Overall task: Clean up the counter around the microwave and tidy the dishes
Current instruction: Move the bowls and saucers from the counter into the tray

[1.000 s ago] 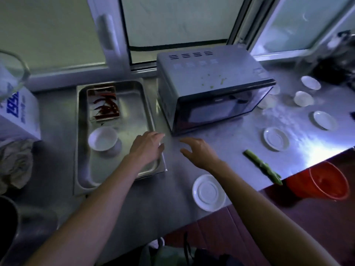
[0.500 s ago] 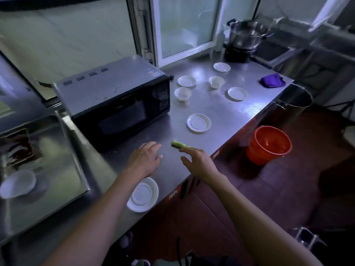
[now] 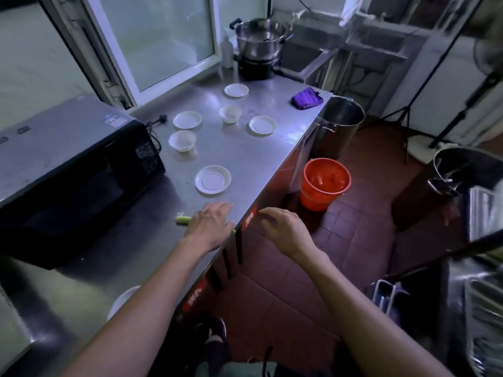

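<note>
steel counter [image 3: 245,148], shiny and flat, runs along the window. black boxy microwave [image 3: 70,170] with a grey top sits at its left. on the floor beside the counter: tall steel bin [image 3: 339,126], contents not visible, and a round orange bucket [image 3: 324,183] with something pale inside, too blurred to tell. steel pot [image 3: 260,36] on a black burner at the far end, inside hidden. white dishes spread on the counter: saucer [image 3: 212,179] nearest the hands, two small bowls [image 3: 182,140] [image 3: 230,113], both look empty, three more saucers behind. crumpled purple cloth [image 3: 307,97] near the far edge. left hand [image 3: 211,223] lies flat, fingers straight, over a green stalk [image 3: 183,219] at the counter's edge. right hand [image 3: 283,227] hovers off the edge, fingers loosely spread, holding nothing.
</note>
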Demonstrator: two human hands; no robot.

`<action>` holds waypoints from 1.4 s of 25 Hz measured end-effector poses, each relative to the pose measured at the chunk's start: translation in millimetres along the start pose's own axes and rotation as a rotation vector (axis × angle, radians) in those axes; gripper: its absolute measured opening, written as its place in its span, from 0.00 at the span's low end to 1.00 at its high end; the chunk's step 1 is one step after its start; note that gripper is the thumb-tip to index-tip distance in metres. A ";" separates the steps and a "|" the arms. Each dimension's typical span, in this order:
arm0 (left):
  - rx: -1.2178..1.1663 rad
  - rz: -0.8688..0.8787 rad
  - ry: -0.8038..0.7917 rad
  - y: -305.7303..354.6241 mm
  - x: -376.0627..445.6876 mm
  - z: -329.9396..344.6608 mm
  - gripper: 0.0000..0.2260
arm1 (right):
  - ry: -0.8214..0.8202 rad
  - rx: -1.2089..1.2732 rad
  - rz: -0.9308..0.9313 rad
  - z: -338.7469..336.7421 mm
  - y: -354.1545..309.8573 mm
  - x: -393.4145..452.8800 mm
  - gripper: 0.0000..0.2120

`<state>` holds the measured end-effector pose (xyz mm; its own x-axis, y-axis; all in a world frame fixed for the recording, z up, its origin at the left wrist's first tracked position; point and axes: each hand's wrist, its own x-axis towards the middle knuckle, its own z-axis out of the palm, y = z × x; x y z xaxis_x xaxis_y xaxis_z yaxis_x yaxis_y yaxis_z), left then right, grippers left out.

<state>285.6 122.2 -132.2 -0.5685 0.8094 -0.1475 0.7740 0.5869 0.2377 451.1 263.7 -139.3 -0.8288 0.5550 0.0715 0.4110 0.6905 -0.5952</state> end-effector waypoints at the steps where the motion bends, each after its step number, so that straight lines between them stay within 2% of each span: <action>1: 0.000 0.019 -0.006 6.6 11.2 1.9 0.24 | -0.004 -0.020 0.017 -3.5 8.8 4.5 0.15; 7: -0.016 0.057 -0.032 10.4 83.0 14.0 0.23 | -0.147 -0.147 0.073 -3.9 41.6 61.9 0.20; 13: -0.091 -0.006 -0.100 -23.4 161.1 24.5 0.23 | -0.310 -0.207 0.104 14.3 58.2 152.6 0.22; 17: -0.132 -0.064 -0.096 -51.8 196.7 16.4 0.23 | -0.353 -0.199 0.090 25.9 51.1 202.2 0.22; 24: -0.161 -0.197 0.008 -107.8 232.1 -1.7 0.22 | -0.437 -0.219 -0.048 42.1 22.8 281.8 0.22; 29: -0.142 -0.295 0.000 -139.1 253.6 2.7 0.24 | -0.510 -0.238 -0.139 67.5 17.0 328.8 0.21; 35: -0.071 -0.458 0.009 -168.6 316.8 -2.3 0.27 | -0.624 -0.205 -0.266 99.5 25.5 423.2 0.21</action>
<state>-25.7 279.6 -216.8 -0.8501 0.4665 -0.2444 0.4216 0.8809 0.2150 73.1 470.0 -203.8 -0.9487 0.0286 -0.3149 0.1771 0.8731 -0.4542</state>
